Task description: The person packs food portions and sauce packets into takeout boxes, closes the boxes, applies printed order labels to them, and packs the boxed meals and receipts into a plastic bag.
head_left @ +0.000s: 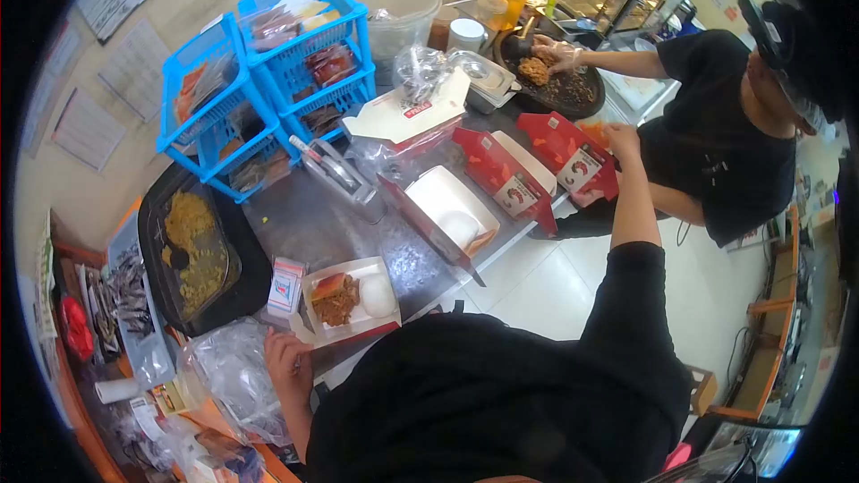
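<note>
My left hand (289, 360) rests at the near left corner of an open takeaway box (309, 301), its fingers stretched beside the flap. That box holds a rounded portion of rice (378, 293) and brown shredded food (336, 306). A small red-and-white packet (285, 286) lies beside it. My right hand (622, 140) reaches far forward to the edge of a red printed box (573, 161). Its fingers are curled in, and whatever they hold is hidden. Another red box (510, 179) and an open white box with rice (436, 192) stand nearer.
A co-worker (729, 143) at right has one gloved hand (557, 55) over fried food in a dark stone bowl (586, 94). Blue baskets (264, 63), a tape dispenser (335, 174) and a black tray of yellowish food (242, 255) occupy the counter.
</note>
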Demonstrator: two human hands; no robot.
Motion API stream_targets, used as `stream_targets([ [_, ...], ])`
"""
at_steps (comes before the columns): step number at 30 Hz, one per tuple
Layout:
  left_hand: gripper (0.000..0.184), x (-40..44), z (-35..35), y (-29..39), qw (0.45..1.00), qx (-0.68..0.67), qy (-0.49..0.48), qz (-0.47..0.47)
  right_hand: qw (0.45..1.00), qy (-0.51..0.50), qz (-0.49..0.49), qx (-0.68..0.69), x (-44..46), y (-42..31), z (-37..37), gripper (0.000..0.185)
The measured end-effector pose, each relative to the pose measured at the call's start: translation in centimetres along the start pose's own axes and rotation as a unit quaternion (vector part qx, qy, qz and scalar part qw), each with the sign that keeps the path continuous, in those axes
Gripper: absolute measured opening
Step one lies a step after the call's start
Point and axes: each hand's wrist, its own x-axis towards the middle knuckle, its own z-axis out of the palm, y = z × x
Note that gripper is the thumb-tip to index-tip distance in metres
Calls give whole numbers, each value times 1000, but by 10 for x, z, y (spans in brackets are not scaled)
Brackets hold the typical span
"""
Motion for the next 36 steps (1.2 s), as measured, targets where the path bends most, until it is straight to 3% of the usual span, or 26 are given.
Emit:
stream_targets([
  [2,21,-1,0,-1,1000,2,-1,-3,993,-87,-63,-44,30,34,24,38],
  [5,21,0,2,-4,1000,11,11,6,992,88,-20,-83,-29,-33,-6,41],
  [7,21,0,5,-2,999,23,25,13,992,79,-84,45,-70,-93,-37,35],
  [8,21,2,7,-2,999,32,32,19,976,81,-166,117,-87,-109,-40,31],
  [9,21,5,9,-3,998,43,39,24,947,80,-246,192,-106,-124,-41,29],
  [11,22,10,11,-5,999,30,30,28,884,-28,-328,332,-159,-173,-43,22],
  [13,23,13,14,-8,999,32,33,27,861,-115,-401,291,-211,-218,-46,17],
  [15,24,15,14,-8,999,33,27,20,790,-159,-545,234,-240,-255,-30,10],
  [18,28,15,11,-2,998,42,47,4,693,-302,-618,218,-280,-306,-11,14],
  [24,26,-25,-13,2,981,52,177,-53,518,-420,-735,120,-342,-389,41,15],
  [27,20,-50,-42,-7,962,85,248,-83,489,-477,-719,128,-376,-430,86,21],
  [29,16,-57,-77,-16,942,113,299,-105,549,-597,-535,237,-397,-450,151,27],
  [31,22,-49,-114,-32,887,223,375,-153,643,-601,-406,245,-407,-473,221,33],
  [33,32,-36,-150,-77,875,95,439,-180,707,-648,-134,249,-410,-485,289,31],
  [35,37,-23,-170,-138,869,49,450,-202,710,-677,-18,190,-393,-481,373,14],
  [36,37,-21,-169,-181,861,-19,446,-242,718,-670,-33,186,-400,-484,374,11],
])
